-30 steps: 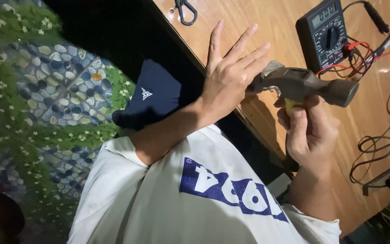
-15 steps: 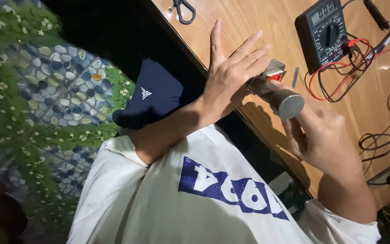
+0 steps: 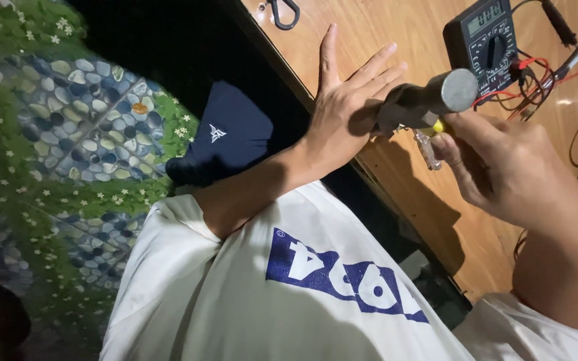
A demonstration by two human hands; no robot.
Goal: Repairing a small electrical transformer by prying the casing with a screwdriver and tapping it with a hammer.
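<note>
**Grey cylinder pinned between palm and fingers**

My left hand was spread flat, fingers splayed and gripping nothing; I used its palm as a backstop against one end of the grey metal cylinder. My right hand was closed around the near side of that cylinder, where a yellow part showed, holding it above the wooden table. That kept it raised and clear of the black multimeter and its red leads just beyond.
</note>
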